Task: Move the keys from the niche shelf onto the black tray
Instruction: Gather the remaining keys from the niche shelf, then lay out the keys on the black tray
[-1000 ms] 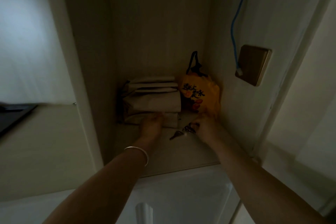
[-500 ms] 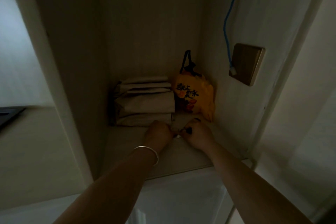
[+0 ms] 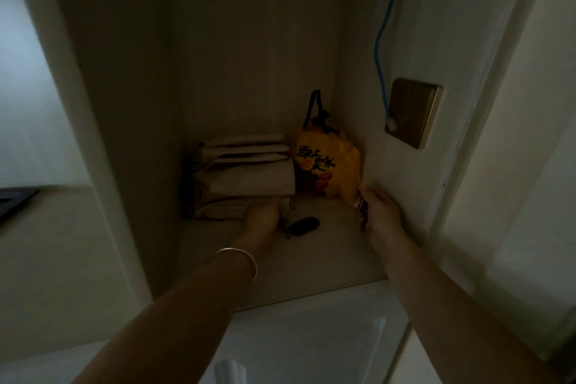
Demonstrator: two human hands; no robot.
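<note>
A: Reaching into the niche shelf (image 3: 311,262), left hand (image 3: 261,217) grip pinching the keys (image 3: 299,226) at center frame.
B: Right hand (image 3: 378,212)?
A: Grip closed on something small beside the yellow bag (image 3: 328,165); black tray (image 3: 15,199) at left edge.

My hands have split apart — half a second ago they were bunched together over the keys (image 3: 299,225). My left hand (image 3: 261,217) now grips one bunch, its dark fob lying on the niche shelf (image 3: 327,259), while my right hand (image 3: 378,212) has swung to the yellow bag (image 3: 330,165) — small bits dangle from its fingers.
</note>
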